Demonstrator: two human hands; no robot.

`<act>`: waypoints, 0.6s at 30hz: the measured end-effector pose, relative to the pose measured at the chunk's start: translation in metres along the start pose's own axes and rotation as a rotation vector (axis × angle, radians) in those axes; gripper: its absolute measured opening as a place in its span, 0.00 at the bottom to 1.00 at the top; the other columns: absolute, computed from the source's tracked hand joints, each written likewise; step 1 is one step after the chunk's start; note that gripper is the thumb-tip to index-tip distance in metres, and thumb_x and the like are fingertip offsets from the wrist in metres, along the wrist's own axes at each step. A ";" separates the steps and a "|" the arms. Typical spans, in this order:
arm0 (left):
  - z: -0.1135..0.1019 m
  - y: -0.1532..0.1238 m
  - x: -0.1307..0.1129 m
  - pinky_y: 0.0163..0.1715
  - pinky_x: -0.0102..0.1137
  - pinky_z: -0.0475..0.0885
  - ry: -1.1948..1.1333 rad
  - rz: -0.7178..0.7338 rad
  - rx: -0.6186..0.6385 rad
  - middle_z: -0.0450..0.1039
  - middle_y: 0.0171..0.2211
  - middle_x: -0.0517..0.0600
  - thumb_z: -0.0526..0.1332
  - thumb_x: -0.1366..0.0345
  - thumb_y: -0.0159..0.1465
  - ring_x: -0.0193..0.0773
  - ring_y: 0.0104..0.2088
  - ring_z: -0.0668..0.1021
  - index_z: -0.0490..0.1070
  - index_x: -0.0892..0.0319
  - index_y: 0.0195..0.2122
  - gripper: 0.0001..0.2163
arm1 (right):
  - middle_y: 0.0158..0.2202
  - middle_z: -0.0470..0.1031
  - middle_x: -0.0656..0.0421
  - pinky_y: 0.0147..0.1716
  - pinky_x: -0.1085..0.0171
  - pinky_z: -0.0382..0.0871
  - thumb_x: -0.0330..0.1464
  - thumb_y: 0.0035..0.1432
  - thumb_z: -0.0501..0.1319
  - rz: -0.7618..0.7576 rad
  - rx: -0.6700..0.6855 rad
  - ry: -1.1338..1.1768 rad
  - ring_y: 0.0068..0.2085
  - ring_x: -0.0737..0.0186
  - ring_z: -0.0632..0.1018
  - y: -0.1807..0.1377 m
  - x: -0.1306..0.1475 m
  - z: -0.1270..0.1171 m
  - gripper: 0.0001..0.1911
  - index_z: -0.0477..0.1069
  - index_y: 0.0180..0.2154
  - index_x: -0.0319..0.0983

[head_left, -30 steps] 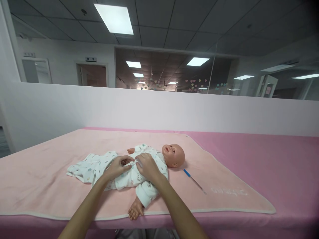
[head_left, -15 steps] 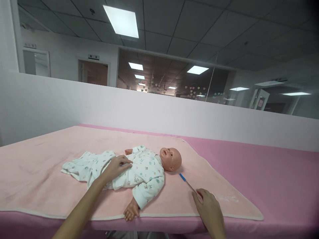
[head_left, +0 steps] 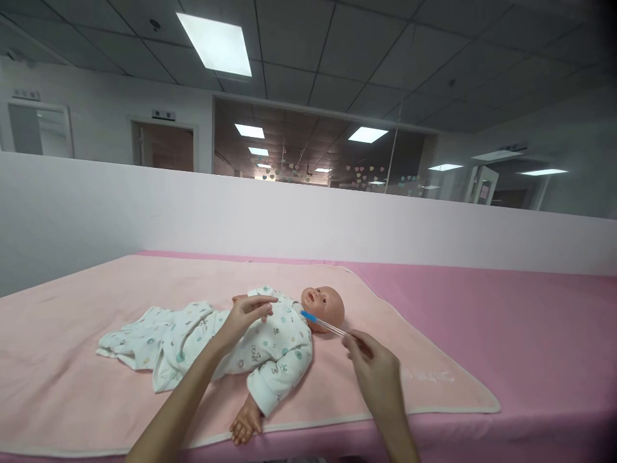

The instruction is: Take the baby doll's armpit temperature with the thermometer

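right hand (head_left: pixel 373 373): nearest the near edge of the blanket, right of the doll; fingers closed together, clamped on the near end of the thin stick
thin stick (head_left: pixel 324 324): straight and slender, a clear-looking shaft with a blue tip; held off the blanket, slanting up and to the left; blue tip at the doll's neck, just under the chin; whether it touched could not be told
left hand (head_left: pixel 243 317): lay on the chest of the romper; fingers drawn towards one another, pointing at the collar; whether they pinched cloth could not be told
doll (head_left: pixel 325 302): smooth, bare, rounded plastic head; lay on its back lengthwise on the blanket, head to the right; one bare hand reached the blanket's near edge
romper (head_left: pixel 193 331): soft white cloth with small coloured prints; puffy sleeve; legs flat and rumpled toward the left
blanket (head_left: pixel 120 296): pale pink and fleecy, with a cream-bound edge; rounded near right corner, faint raised lettering beside it
table cover (head_left: pixel 506 321): deeper pink, matte cloth; showed to the right of the blanket and beyond it
partition (head_left: pixel 289 218): plain white and smooth; ran along the table's far edge
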State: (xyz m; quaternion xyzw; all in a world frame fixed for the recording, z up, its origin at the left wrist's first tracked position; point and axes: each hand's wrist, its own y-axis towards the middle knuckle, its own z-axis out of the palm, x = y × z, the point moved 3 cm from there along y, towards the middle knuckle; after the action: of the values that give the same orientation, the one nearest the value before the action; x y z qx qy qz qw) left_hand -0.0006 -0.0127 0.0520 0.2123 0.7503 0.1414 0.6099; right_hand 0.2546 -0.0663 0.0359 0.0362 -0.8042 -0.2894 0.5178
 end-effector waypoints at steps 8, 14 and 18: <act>0.018 0.017 0.046 0.26 0.25 0.63 -0.616 -0.207 -0.003 0.67 0.23 0.47 0.63 0.60 0.52 0.26 0.23 0.66 0.73 0.64 0.28 0.10 | 0.20 0.70 0.59 0.22 0.66 0.71 0.38 0.44 0.60 0.083 0.297 0.520 0.25 0.64 0.73 0.032 0.036 0.082 0.13 0.72 0.29 0.33; 0.020 0.013 0.048 0.27 0.28 0.66 -0.689 -0.154 0.061 0.68 0.22 0.48 0.64 0.63 0.51 0.31 0.24 0.70 0.72 0.64 0.30 0.09 | 0.15 0.63 0.66 0.13 0.70 0.63 0.41 0.46 0.57 0.094 0.565 0.641 0.16 0.70 0.67 0.036 0.040 0.130 0.14 0.69 0.28 0.36; 0.020 0.014 0.045 0.29 0.28 0.67 -0.760 -0.121 0.025 0.70 0.25 0.49 0.62 0.64 0.54 0.32 0.26 0.71 0.71 0.63 0.34 0.09 | 0.14 0.61 0.67 0.14 0.72 0.59 0.41 0.51 0.53 -0.067 0.554 0.447 0.15 0.73 0.64 0.041 0.050 0.142 0.14 0.66 0.24 0.38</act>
State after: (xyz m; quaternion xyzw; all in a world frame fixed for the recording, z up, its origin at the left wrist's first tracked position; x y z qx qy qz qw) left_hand 0.0135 0.0205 0.0152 0.2122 0.4834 0.0073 0.8492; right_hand 0.1203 0.0108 0.0546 0.2639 -0.7175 -0.0621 0.6416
